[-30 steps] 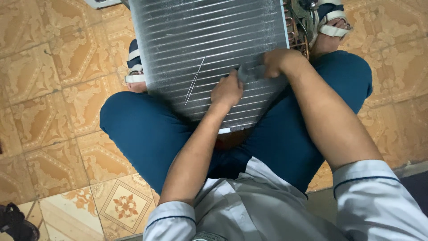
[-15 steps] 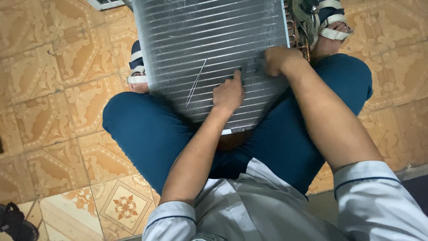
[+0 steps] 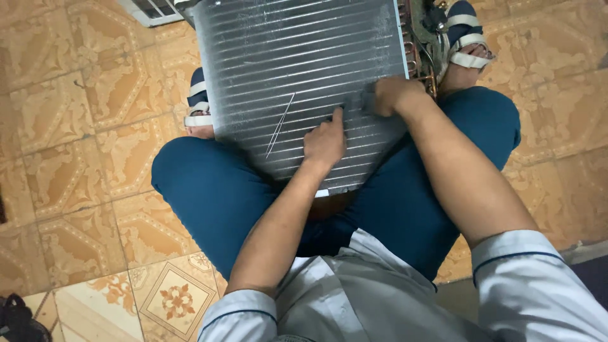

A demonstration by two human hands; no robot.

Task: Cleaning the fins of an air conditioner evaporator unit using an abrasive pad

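I sat with a finned metal coil panel propped across my blue-trousered knees. My left hand lay on its fins, forefinger pointing up. My right hand pressed a small dark tool against them, above the tiled floor.

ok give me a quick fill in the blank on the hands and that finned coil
1. The finned coil leans against the person's ____.
2. The left hand presses on the coil with its index finger ____.
3. The right hand holds a small ____-coloured tool against the fins.
4. The floor is covered in patterned ____.

Missing words: legs; extended; grey; tiles
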